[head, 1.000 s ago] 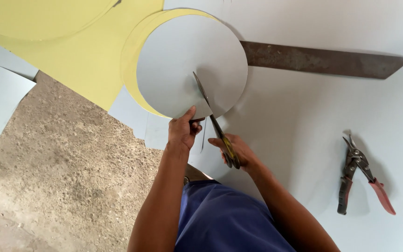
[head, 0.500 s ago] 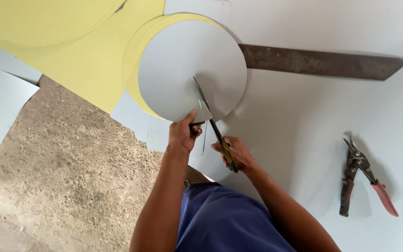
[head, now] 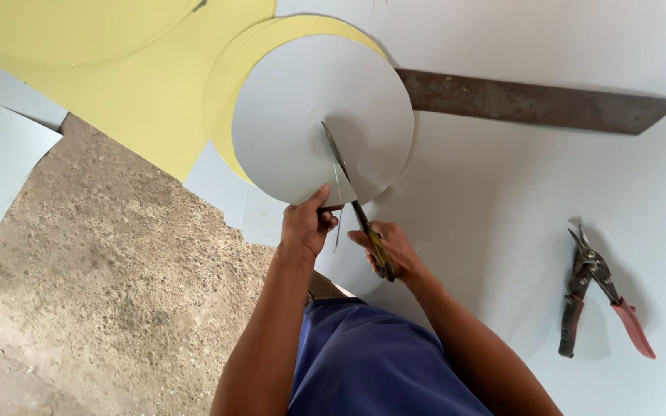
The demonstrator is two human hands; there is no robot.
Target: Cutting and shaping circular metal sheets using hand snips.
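Note:
A round grey sheet-metal disc (head: 310,115) lies on a yellow-faced sheet, with a straight cut running in from its near edge. My left hand (head: 306,226) pinches the disc's near edge, thumb on top, just left of the cut. My right hand (head: 391,250) grips the yellow handles of a pair of tin snips (head: 348,181). The snips' long blades point up into the disc toward its centre.
A long rusty flat metal bar (head: 533,102) lies to the right of the disc. A second pair of snips with red handles (head: 597,296) rests on the pale grey sheet (head: 502,192) at right. Yellow sheet pieces (head: 102,69) lie at upper left, rough concrete floor (head: 102,285) at lower left.
Both hands and the snips stay at the disc's near edge. The view has shifted slightly, and the blades sit a little deeper in the disc.

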